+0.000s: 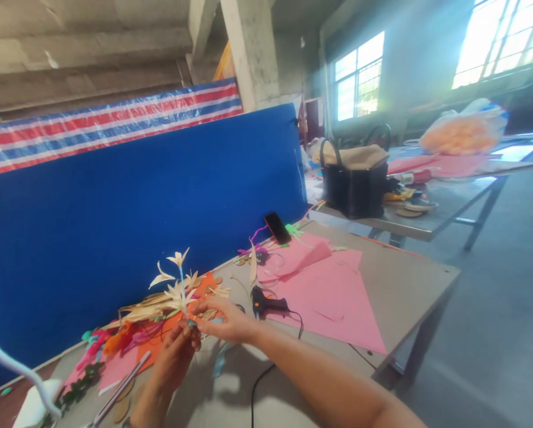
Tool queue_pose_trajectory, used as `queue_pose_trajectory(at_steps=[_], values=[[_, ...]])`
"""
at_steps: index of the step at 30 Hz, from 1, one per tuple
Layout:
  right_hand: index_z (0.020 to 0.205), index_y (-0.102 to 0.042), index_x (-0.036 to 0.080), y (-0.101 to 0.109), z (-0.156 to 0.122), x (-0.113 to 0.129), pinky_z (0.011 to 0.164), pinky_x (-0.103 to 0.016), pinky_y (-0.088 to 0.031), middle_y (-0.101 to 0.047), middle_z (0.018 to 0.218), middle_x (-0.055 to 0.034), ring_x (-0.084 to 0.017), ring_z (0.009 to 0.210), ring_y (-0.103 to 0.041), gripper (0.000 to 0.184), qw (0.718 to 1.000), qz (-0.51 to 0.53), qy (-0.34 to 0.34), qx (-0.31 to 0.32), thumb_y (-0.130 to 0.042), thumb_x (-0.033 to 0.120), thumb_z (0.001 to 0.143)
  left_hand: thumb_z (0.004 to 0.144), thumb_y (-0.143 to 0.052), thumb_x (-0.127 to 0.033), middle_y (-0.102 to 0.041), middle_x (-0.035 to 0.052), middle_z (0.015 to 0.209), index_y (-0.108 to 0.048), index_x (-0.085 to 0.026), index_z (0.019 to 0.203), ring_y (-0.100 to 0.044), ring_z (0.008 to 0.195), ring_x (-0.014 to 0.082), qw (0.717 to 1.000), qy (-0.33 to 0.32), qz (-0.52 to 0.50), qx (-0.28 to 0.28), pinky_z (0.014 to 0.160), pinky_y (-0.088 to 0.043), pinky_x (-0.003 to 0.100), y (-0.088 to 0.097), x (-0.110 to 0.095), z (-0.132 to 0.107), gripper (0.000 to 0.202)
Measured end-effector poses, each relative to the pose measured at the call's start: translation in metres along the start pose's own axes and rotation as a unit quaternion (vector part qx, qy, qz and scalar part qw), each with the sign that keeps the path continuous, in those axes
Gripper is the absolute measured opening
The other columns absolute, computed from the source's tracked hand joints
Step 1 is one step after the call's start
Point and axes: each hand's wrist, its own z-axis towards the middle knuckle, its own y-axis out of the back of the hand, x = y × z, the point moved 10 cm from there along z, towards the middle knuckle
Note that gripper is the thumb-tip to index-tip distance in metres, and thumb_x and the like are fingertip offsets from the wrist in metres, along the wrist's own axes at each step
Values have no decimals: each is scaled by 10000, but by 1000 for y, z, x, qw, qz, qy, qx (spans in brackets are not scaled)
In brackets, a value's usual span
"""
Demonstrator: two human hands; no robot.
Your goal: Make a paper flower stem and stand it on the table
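Observation:
My left hand (pixel 173 355) is closed around the lower end of a thin stem that carries pale cream paper flowers (pixel 177 279), holding it upright over the table. My right hand (pixel 225 321) reaches in from the right and pinches the same stem just above the left hand's fingers. A bit of blue ribbon or tape (pixel 219 359) hangs below the hands. A black glue gun (pixel 268 304) lies on the table just right of my right hand, its cable (pixel 259 386) trailing toward me.
Pink paper sheets (pixel 328 291) cover the grey table (pixel 404 279). Dried leaves and colourful craft bits (pixel 128 336) lie at left. A phone (pixel 277 227) leans on the blue partition (pixel 136 202). A black bag (pixel 354 184) and a plastic sack (pixel 464 131) sit on the far table.

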Motion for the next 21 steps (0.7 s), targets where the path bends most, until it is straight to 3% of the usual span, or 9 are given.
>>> queue_pose_trajectory(at_steps=[9,21], values=[[663,-684,173,-8,-4,10,633,-251,-452,-634,647,-6,-148,645,-581,191,999,25,3,-28,-707,349,735,631,-799,-417,-507,-43,541,-574,-158,676,-448,492,83,999,1,43,-26,512,-357,224,4,21,-16,347],[653,-693,203,-16,-7,6,651,-278,-473,-638,601,-2,-165,640,-590,207,998,56,0,-1,-687,384,755,674,-774,-389,-549,-25,540,-609,-156,704,-476,504,93,999,12,35,-1,522,-365,225,0,24,-22,287]])
